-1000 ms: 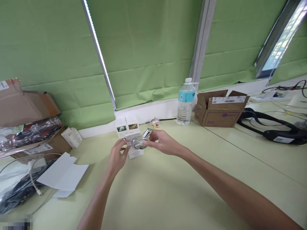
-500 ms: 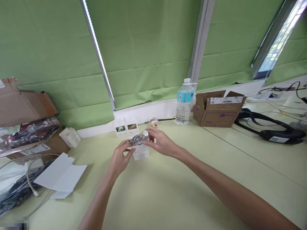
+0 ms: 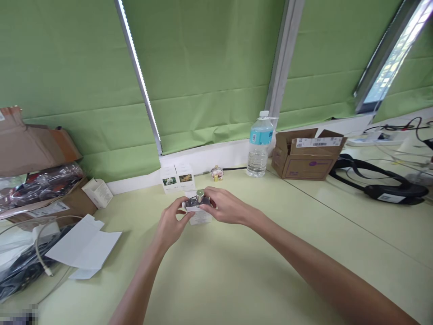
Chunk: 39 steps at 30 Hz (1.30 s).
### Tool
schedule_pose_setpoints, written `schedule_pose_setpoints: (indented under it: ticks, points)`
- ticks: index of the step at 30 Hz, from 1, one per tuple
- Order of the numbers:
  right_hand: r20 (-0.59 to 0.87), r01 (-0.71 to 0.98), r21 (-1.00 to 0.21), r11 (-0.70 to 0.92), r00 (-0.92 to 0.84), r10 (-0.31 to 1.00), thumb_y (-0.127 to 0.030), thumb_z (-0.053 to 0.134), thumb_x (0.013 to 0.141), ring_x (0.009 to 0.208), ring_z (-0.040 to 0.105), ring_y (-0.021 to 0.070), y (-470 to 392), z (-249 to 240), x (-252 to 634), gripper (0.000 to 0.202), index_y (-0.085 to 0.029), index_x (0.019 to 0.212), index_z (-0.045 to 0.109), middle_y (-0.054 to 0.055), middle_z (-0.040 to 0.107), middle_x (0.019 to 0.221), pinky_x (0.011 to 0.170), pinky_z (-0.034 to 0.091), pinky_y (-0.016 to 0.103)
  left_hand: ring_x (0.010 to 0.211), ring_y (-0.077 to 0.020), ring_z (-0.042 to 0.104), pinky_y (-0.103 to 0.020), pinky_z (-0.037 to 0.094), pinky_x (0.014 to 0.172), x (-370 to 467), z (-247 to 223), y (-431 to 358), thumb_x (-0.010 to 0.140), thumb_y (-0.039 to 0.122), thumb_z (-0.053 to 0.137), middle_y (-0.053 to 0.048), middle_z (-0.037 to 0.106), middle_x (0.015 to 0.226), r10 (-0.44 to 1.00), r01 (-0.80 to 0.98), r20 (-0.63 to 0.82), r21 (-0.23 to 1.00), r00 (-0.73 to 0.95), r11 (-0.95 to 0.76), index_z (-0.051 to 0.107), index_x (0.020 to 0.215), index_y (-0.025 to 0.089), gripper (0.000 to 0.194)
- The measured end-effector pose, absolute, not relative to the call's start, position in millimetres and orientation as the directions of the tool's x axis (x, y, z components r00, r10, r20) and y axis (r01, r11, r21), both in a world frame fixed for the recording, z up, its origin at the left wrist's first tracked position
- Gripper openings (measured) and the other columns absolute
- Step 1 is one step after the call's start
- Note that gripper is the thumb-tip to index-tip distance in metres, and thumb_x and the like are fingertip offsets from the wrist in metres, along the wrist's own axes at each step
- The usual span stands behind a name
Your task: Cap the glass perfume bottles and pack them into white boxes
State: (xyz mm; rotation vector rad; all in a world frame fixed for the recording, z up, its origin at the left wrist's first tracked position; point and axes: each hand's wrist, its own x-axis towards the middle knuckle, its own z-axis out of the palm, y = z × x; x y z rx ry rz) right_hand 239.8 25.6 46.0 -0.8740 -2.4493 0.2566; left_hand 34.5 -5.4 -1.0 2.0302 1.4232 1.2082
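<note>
A small white box [image 3: 200,218] with printed text stands on the table in front of me. At its open top is a dark perfume bottle [image 3: 193,201] with a round silvery cap [image 3: 200,195], upright, its lower part hidden by the box. My left hand [image 3: 173,222] pinches the box's left side near the top edge, thumb in front. From the right, my right hand [image 3: 225,206] closes its fingers around the bottle beside the cap. Just behind are white cartons with flower pictures [image 3: 177,180] and a small rounded glass ornament with gold parts [image 3: 217,173].
A water bottle [image 3: 260,146], an open cardboard box [image 3: 306,155] and a black headset [image 3: 389,185] stand to the right. On the left are cardboard boxes [image 3: 40,149], a small white carton [image 3: 98,193], a folded white sheet [image 3: 84,246] and bagged cables [image 3: 23,262].
The perfume bottle has turned from lying tilted, cap to the right, to upright at the box's opening. My right hand has moved slightly down with it; my left still grips the box.
</note>
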Motion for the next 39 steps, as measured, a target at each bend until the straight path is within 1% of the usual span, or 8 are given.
schedule_pose_setpoints:
  ticks: [6, 9, 13, 17, 20, 23, 31, 39]
  points:
    - [0.43, 0.535, -0.354, 0.767, -0.635, 0.641, -0.043, 0.043, 0.09, 0.076, 0.052, 0.016, 20, 46, 236, 0.03, -0.019, 0.103, 0.052, 0.005, 0.058, 0.094, 0.063, 0.037, 0.026, 0.079, -0.013, 0.064, -0.029, 0.053, 0.077, 36, -3, -6, 0.082, 0.03, 0.055, -0.001, 0.061, 0.109, 0.891, 0.59, 0.44, 0.692, 0.113, -0.416, 0.051, 0.114, 0.026, 0.032]
    - [0.44, 0.547, -0.358, 0.756, -0.616, 0.654, -0.041, 0.038, 0.092, 0.074, 0.052, 0.0145, 20, 46, 233, 0.028, -0.019, 0.095, 0.055, 0.004, 0.057, 0.088, 0.062, 0.037, 0.025, 0.084, -0.0139, 0.063, -0.029, 0.053, 0.078, 37, -3, -7, 0.082, 0.031, 0.055, -0.001, 0.061, 0.111, 0.883, 0.583, 0.45, 0.684, 0.135, -0.438, 0.052, 0.114, 0.026, 0.033]
    - [0.445, 0.559, -0.352, 0.751, -0.606, 0.659, -0.037, 0.043, 0.09, 0.074, 0.052, 0.0138, 21, 43, 230, 0.025, -0.017, 0.089, 0.058, 0.006, 0.056, 0.09, 0.065, 0.039, 0.026, 0.086, -0.0147, 0.063, -0.03, 0.053, 0.08, 39, -3, -7, 0.083, 0.031, 0.055, -0.001, 0.06, 0.114, 0.884, 0.588, 0.44, 0.678, 0.156, -0.441, 0.051, 0.116, 0.027, 0.034]
    - [0.455, 0.546, -0.383, 0.745, -0.591, 0.666, -0.032, 0.045, 0.089, 0.081, 0.053, 0.0155, 19, 42, 229, 0.021, -0.019, 0.101, 0.056, 0.005, 0.058, 0.094, 0.069, 0.039, 0.026, 0.082, -0.0135, 0.062, -0.031, 0.052, 0.079, 40, -4, -7, 0.083, 0.031, 0.054, -0.001, 0.059, 0.115, 0.888, 0.592, 0.434, 0.68, 0.149, -0.432, 0.05, 0.117, 0.028, 0.034]
    - [0.45, 0.523, -0.449, 0.724, -0.568, 0.689, -0.032, 0.048, 0.087, 0.075, 0.052, 0.0142, 18, 43, 229, 0.022, -0.021, 0.107, 0.051, 0.003, 0.059, 0.094, 0.063, 0.038, 0.025, 0.084, -0.0133, 0.062, -0.03, 0.052, 0.08, 40, -4, -7, 0.084, 0.031, 0.053, 0.0, 0.058, 0.116, 0.887, 0.58, 0.438, 0.687, 0.15, -0.437, 0.05, 0.117, 0.028, 0.034]
    - [0.442, 0.484, -0.493, 0.723, -0.577, 0.687, -0.033, 0.051, 0.086, 0.067, 0.05, 0.0127, 20, 44, 229, 0.017, -0.021, 0.097, 0.052, 0.001, 0.059, 0.083, 0.057, 0.036, 0.023, 0.083, -0.0127, 0.061, -0.029, 0.052, 0.08, 40, -4, -8, 0.084, 0.031, 0.053, 0.001, 0.058, 0.116, 0.887, 0.578, 0.437, 0.69, 0.147, -0.435, 0.049, 0.117, 0.029, 0.034]
    - [0.515, 0.43, -0.367, 0.825, -0.644, 0.565, -0.031, 0.046, 0.091, 0.082, 0.053, 0.0159, 25, 40, 229, 0.019, -0.02, 0.095, 0.061, 0.005, 0.059, 0.086, 0.07, 0.041, 0.027, 0.082, -0.0133, 0.063, -0.03, 0.053, 0.079, 41, -5, -8, 0.084, 0.032, 0.054, 0.0, 0.059, 0.115, 0.889, 0.581, 0.437, 0.692, 0.136, -0.429, 0.049, 0.118, 0.029, 0.035]
    - [0.476, 0.483, -0.262, 0.835, -0.689, 0.547, -0.028, 0.035, 0.095, 0.086, 0.054, 0.0169, 23, 37, 229, 0.029, -0.018, 0.097, 0.062, 0.007, 0.06, 0.09, 0.076, 0.043, 0.03, 0.085, -0.0153, 0.062, -0.032, 0.055, 0.079, 42, -5, -8, 0.084, 0.031, 0.052, -0.003, 0.06, 0.114, 0.874, 0.561, 0.465, 0.69, 0.14, -0.457, 0.05, 0.119, 0.026, 0.035]
